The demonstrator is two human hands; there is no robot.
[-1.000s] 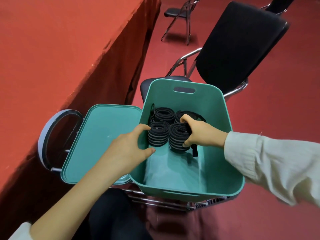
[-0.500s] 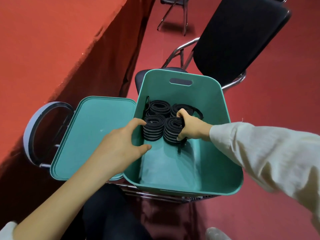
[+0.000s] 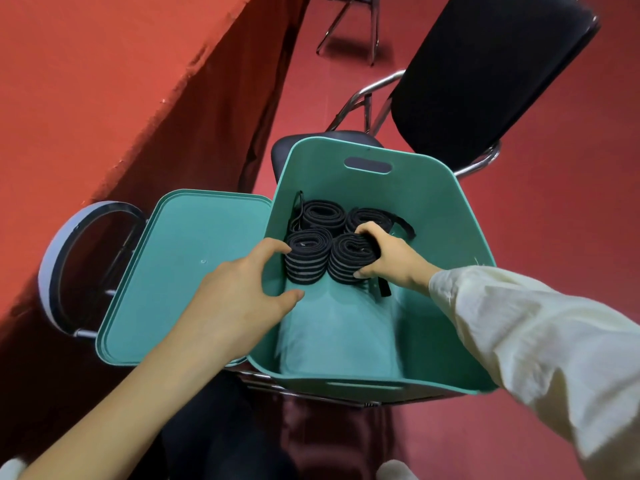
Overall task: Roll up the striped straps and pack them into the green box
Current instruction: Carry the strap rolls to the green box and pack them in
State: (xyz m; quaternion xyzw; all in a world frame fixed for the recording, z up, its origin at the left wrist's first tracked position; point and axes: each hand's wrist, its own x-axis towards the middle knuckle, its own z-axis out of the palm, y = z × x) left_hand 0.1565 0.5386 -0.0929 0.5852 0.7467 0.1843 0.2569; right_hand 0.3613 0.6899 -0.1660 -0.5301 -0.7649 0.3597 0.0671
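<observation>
My right grip (image 3: 391, 263) curls round the near-right strap roll (image 3: 348, 259), one of four packed together at the far end of the green box (image 3: 446, 244). My left grip (image 3: 235, 299) clasps the box's left wall, thumb inside, beside the lid (image 3: 194, 271).

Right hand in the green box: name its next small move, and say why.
Probably let go and withdraw. The right hand grips the front-right roll, which sits on the green box floor against three other rolls, while the left hand holds the box wall, so this roll looks placed.
</observation>
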